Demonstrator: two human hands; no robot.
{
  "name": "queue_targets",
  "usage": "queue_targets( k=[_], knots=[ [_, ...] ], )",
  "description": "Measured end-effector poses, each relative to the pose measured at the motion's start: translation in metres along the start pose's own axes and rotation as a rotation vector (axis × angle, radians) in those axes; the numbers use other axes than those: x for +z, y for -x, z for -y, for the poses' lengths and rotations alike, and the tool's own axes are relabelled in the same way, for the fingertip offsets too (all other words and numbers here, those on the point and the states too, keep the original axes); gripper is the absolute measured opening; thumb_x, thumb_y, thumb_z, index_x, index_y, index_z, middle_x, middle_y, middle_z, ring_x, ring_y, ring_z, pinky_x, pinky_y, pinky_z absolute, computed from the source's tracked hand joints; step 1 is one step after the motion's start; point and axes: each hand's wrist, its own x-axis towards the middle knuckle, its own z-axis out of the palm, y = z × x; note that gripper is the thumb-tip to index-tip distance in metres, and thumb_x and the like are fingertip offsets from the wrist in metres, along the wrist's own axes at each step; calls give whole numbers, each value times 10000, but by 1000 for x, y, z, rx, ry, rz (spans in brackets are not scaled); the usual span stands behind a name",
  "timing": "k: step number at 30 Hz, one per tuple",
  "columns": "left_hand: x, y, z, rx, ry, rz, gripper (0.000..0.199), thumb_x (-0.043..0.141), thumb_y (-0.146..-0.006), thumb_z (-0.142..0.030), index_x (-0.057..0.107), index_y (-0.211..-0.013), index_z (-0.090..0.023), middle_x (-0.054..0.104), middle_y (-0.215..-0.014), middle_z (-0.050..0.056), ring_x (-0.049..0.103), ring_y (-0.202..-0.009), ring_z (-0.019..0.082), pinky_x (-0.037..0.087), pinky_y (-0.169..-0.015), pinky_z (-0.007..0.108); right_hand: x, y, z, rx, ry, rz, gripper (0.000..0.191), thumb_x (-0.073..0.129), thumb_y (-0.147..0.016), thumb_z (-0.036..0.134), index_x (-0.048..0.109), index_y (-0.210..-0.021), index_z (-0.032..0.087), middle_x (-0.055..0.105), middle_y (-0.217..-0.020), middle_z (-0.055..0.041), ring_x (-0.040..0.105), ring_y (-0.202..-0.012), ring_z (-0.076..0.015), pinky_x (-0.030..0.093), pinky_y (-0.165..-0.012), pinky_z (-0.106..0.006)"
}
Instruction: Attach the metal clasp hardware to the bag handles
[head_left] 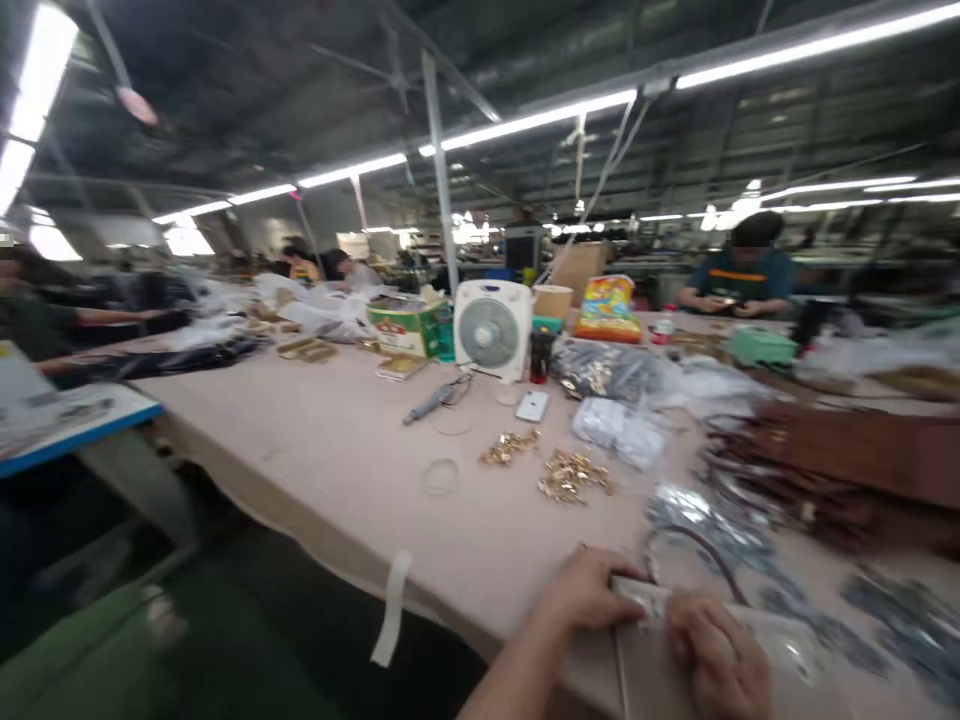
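At the lower right, my left hand rests on the corner of a pale, flat panel, its thumb on top and its fingers at the edge. Beside it, my right hand is curled over the same panel; anything inside its fingers is hidden. A dark red strap arches behind the panel. Farther back on the table lie two piles of small gold metal pieces, a nearer one and a smaller one.
A white fan, a phone, a grey corded tool and a green box stand or lie on the table. Brown leather pieces and plastic bags lie right. A person sits across; another stands far left.
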Motion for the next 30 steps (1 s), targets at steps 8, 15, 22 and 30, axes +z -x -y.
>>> queue_targets(
  k=[8, 15, 22, 30],
  knots=[
    [-14, -21, -10, -36, -177, 116, 467, 734, -718, -192, 795, -1179, -236, 795, -1078, 17, 717, -972, 228, 560, -865, 286, 2, -4, -3, 47, 15, 9, 412, 651, -994, 513, 595, -754, 183, 519, -595, 17, 453, -464, -114, 327, -424, -215],
    [-17, -34, -17, -147, -248, 145, 447, 794, -658, -208, 820, -1101, -257, 794, -986, 5, 701, -885, 216, 534, -749, 249, 2, -29, 43, -20, -272, -201, 349, 660, -948, 430, 577, -718, 183, 410, -543, 75, 337, -397, -63, 321, -378, -165],
    [-21, -45, -27, -223, -293, 200, 378, 824, -595, -193, 846, -967, -258, 753, -787, -23, 663, -747, 188, 448, -587, 224, 30, -9, 20, -154, -229, -120, 361, 600, -981, 352, 562, -661, 188, 381, -503, 63, 334, -398, -83, 286, -391, -180],
    [-24, -40, -34, -208, -297, 219, 342, 778, -631, -190, 856, -957, -259, 686, -686, -45, 605, -716, 165, 402, -582, 223, 41, 3, -6, -195, -141, -104, 357, 584, -1012, 335, 570, -685, 193, 378, -515, 66, 342, -415, -97, 266, -426, -213]
  ],
)
